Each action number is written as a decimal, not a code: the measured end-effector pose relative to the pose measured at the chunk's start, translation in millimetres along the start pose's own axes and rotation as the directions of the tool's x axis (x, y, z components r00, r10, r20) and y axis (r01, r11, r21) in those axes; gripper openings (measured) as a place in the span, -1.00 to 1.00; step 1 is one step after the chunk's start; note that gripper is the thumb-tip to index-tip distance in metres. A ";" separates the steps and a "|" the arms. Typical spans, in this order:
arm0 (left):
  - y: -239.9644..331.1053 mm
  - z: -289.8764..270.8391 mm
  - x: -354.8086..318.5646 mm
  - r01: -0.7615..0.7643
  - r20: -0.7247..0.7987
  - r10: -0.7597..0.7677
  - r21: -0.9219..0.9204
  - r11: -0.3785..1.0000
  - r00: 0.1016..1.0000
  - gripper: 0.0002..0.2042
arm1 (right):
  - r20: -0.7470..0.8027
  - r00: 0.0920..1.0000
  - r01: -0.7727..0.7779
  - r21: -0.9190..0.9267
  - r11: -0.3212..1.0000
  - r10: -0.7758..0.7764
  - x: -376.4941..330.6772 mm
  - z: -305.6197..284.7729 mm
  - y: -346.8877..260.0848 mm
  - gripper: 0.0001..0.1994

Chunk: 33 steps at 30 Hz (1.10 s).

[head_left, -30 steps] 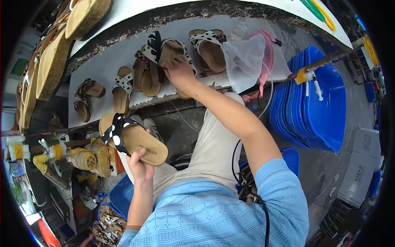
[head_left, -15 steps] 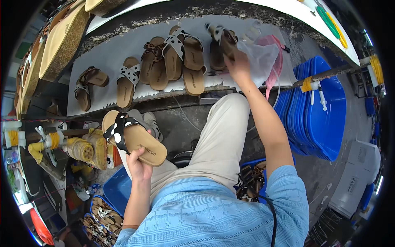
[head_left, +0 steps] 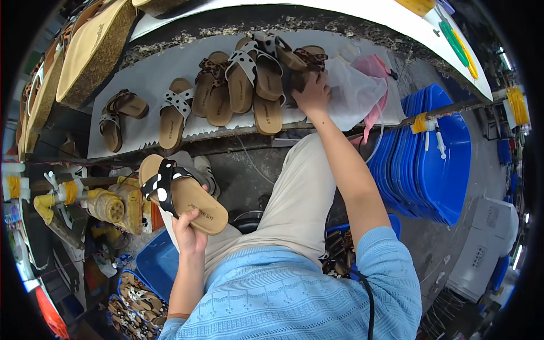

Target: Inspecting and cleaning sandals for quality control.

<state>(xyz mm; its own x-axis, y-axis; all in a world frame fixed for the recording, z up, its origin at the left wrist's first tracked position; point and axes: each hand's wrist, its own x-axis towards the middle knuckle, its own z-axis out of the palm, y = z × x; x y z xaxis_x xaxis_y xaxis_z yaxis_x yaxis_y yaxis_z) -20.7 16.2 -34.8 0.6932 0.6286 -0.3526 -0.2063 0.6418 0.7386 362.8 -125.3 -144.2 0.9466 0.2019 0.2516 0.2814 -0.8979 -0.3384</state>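
Note:
My left hand [head_left: 191, 231] grips a sandal [head_left: 192, 201] by its toe end, thumb on the tan footbed. Two crossed black straps with white dots span it. At the far shelf my right hand [head_left: 313, 95] is closed around the toe end of a leopard-print strap sandal [head_left: 310, 55]; its fingers partly hide the sole. Just left of that hand, a sandal with black-and-white spotted straps [head_left: 276, 48] lies tilted against others. White sandals with black spots [head_left: 241, 85] and a leopard-bow sandal [head_left: 212, 73] stand beside it.
Sandals sit along the left of the grey-covered shelf [head_left: 141, 136]. A translucent plastic bag [head_left: 354, 85] and pink cloth [head_left: 375, 67] lie at its right. Stacked blue baskets [head_left: 442, 170] stand right. A basket of sandals [head_left: 136, 306] is low left; cork-soled sandals [head_left: 93, 48] line the upper left.
A spotted sandal that was raised by my right hand now rests leftward on the pile. My right hand has moved left and down onto the leopard-print sandal. The left hand stays nearly still.

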 end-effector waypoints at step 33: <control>-12.7 7.9 -4.8 0.119 0.032 -0.117 -0.101 0.988 0.993 -0.37 | 0.192 0.903 0.406 -0.084 0.910 -0.385 -2.5 -30.4 101.7 -0.69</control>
<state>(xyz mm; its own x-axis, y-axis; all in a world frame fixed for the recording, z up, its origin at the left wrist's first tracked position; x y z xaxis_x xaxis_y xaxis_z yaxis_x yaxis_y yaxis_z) -15.9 1.6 -38.0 0.7341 0.5351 -0.4180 -0.1906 0.7533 0.6295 384.3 -229.1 -151.7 0.7765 0.6030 0.1830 0.6271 -0.7680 -0.1301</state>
